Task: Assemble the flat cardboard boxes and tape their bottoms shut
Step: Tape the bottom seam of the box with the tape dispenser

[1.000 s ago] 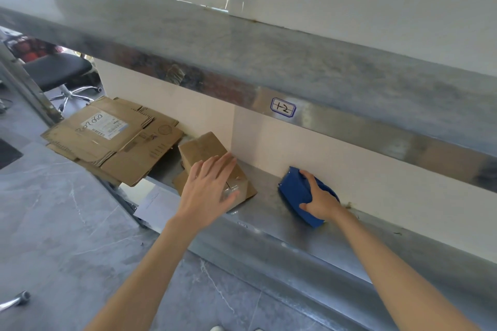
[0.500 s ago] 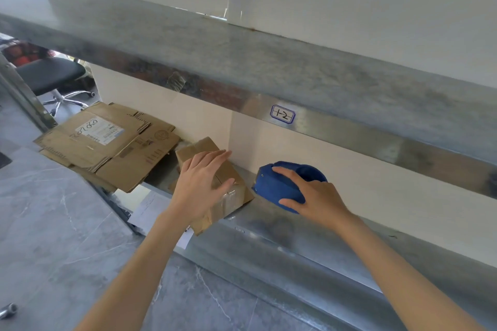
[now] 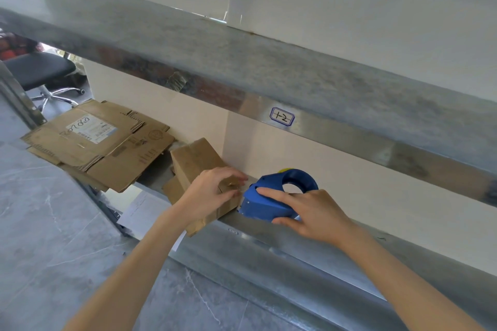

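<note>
We face a metal shelf (image 3: 309,239) whose folded front lip runs diagonally from lower right up to the left. Above it the upper shelf beam (image 3: 242,61) overhangs, leaving a low slot against the pale back panel (image 3: 363,174). To the right of the hands the shelf top lies bare along the panel. On the left the grey marbled floor (image 3: 53,244) spreads wide below the lip.

A stack of flattened cardboard boxes (image 3: 107,147) lies at the shelf's left end, its near corners jutting out past the front edge over the floor. Just right of it the small box (image 3: 193,161) sits tilted on the shelf, its near corner hanging over the lip, with a white sheet (image 3: 139,209) below.

The left hand (image 3: 212,193) holds this box, fingers bent over its top and thumb on the near face. The right hand (image 3: 314,212) grips the blue tape dispenser (image 3: 271,203), index finger stretched along its top and thumb under the near side. The dispenser's nose meets the box's right end, so the two hands are close together.

A black office chair (image 3: 40,72) stands beyond the shelf's left end. A small label (image 3: 281,116) marks the beam.
</note>
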`<action>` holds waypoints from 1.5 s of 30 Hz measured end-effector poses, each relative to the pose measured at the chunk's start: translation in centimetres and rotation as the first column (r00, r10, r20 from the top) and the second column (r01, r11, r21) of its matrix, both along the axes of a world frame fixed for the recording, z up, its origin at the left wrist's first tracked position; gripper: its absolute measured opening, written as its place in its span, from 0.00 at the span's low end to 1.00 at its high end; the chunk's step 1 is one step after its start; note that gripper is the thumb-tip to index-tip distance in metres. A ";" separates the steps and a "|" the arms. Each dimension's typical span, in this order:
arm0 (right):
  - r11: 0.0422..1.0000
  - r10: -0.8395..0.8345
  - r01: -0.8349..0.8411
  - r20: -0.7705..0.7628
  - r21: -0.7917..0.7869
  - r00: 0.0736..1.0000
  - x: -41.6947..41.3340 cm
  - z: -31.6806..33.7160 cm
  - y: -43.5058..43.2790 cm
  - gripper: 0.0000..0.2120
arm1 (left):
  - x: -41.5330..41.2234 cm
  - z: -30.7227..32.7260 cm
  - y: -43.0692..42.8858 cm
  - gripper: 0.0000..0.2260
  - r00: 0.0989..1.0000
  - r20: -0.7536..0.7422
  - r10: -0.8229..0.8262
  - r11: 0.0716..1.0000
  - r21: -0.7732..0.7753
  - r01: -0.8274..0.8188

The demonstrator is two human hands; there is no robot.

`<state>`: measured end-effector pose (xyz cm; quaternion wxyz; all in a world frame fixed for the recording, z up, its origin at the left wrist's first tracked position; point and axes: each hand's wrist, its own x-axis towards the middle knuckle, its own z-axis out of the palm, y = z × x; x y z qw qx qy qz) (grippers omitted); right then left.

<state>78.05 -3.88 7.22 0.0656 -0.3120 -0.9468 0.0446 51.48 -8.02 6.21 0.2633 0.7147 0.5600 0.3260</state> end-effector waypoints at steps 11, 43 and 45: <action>0.979 -0.039 0.037 -0.003 -0.201 0.999 -1.3 1.8 -0.3 0.34 | -0.3 0.0 -0.1 0.13 0.992 0.099 0.074 0.997 0.009 -0.076; 0.967 -0.044 0.071 0.112 -0.246 0.993 -0.9 1.3 2.1 0.33 | -6.4 -7.8 -5.1 0.23 0.934 0.077 0.350 0.937 -0.044 -0.347; 0.969 -0.051 0.078 0.120 -0.234 0.992 -0.9 1.2 2.2 0.33 | -6.4 -8.7 -4.9 0.23 0.930 0.054 0.364 0.931 0.003 -0.365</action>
